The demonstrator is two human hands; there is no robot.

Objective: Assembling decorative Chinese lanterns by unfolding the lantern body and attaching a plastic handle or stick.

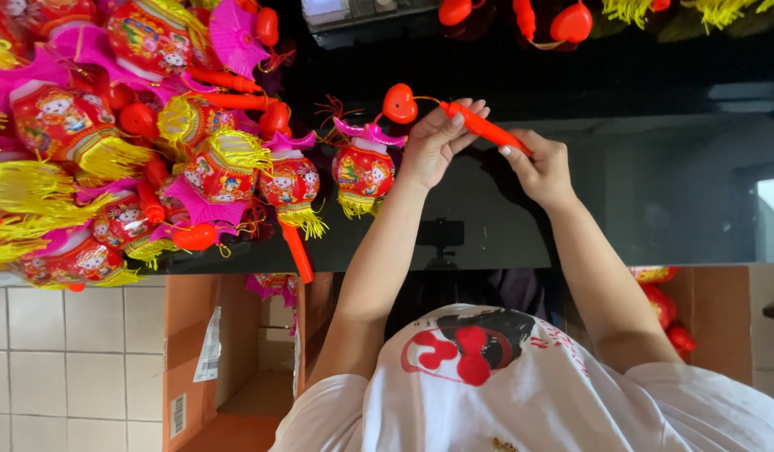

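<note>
L hand: closed on front end of orange handle stick, by red heart.
R hand: gripping stick's rear.
Lantern: dangling over black table.
Progress: approx. a dozen finished lanterns piled left; this one mid-assembly; more parts in box.

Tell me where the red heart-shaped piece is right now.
In the head view, the red heart sits just left of the left hand, at the end of the orange stick both hands hold, above the small lantern.
</note>
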